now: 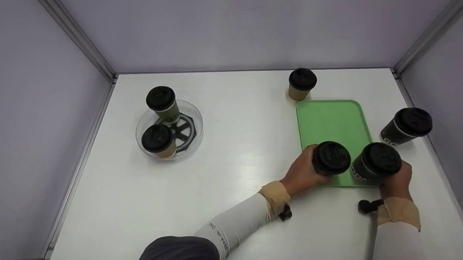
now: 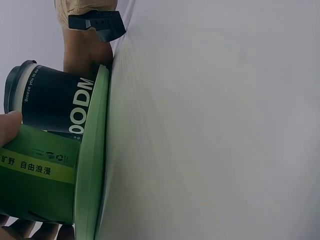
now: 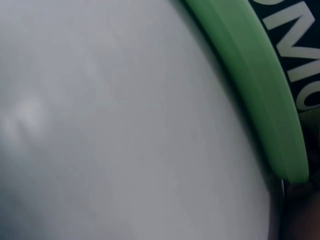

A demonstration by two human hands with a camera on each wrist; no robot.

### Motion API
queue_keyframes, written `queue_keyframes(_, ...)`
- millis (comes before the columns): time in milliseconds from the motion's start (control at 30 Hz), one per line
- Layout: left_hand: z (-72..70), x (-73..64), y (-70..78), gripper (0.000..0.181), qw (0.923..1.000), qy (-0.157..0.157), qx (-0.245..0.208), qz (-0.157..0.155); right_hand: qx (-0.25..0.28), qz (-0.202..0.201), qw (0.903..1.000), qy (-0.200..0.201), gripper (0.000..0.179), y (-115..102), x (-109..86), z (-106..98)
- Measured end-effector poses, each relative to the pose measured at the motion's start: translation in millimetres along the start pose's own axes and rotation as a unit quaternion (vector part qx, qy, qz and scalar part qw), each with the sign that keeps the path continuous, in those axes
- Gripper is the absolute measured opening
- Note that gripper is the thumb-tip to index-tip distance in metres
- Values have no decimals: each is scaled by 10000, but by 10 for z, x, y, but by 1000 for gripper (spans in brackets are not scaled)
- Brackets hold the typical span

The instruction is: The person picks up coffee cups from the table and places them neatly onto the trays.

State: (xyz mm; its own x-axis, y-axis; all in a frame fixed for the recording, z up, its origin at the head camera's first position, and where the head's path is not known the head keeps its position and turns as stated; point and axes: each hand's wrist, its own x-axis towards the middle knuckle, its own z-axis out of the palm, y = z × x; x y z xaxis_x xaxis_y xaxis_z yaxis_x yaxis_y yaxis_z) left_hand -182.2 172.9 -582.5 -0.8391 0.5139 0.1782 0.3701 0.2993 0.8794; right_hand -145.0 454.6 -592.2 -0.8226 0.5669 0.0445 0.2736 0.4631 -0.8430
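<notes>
My left hand (image 1: 305,173) grips a green paper coffee cup (image 2: 37,180) with a black lid (image 1: 332,157), thumb on one side and fingers on the other. Beside it, my right hand (image 1: 399,180) holds a dark paper coffee cup (image 1: 363,169) with white lettering; its fingers are mostly hidden behind the cup. Both cups stand at the near end of a green tray (image 1: 328,122), their bases partly hidden by the tray's rim (image 2: 92,165) in the left wrist view. The right wrist view catches the tray edge (image 3: 260,90) and some of the dark cup's lettering.
Behind the tray stands a brown lidded cup (image 1: 299,86). Another dark cup (image 1: 399,130) is to its right, near the side wall. At left, a clear round dish (image 1: 195,115) bears a green cup (image 1: 166,108) and a brown cup (image 1: 163,147). Walls enclose the white table (image 1: 235,126).
</notes>
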Motion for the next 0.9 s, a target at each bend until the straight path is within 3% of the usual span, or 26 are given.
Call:
queue_keyframes(267, 21, -2, -11, 87, 10000, -20, -48, 65, -103, -501, 9987, 52, 12, 24, -20, -1)
queue_keyframes(733, 20, 7, -18, 87, 9999, 13, -97, 20, 225, 56, 9997, -15, 21, -30, -36, -21)
queue_keyframes(900, 18, 10, -24, 85, 9999, -16, -110, 86, -132, -311, 9994, 50, 10, -17, -35, -12)
